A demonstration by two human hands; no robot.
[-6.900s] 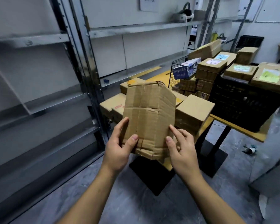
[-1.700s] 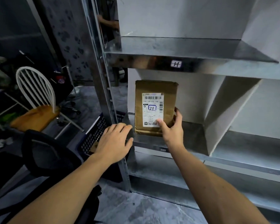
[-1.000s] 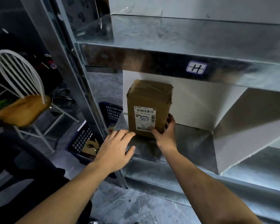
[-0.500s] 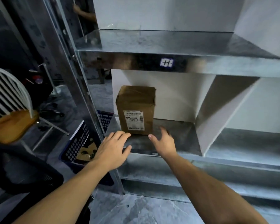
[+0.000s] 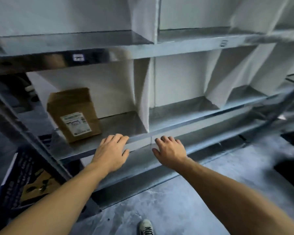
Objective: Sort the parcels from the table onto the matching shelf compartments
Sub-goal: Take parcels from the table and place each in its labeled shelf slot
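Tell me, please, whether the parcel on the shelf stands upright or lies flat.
Upright: the parcel stands on its short end on the shelf, label facing out.

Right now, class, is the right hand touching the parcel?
Apart. The head view shows bare shelf and the left hand between the right hand and the parcel.

Bare left forearm [image 5: 61, 192] and right forearm [image 5: 227, 189], with a pale lace-up sneaker [image 5: 146, 228] on one foot.

Grey mottled floor [image 5: 185, 209], white wall [image 5: 185, 78] behind, seemingly blue crate [image 5: 12, 175] left
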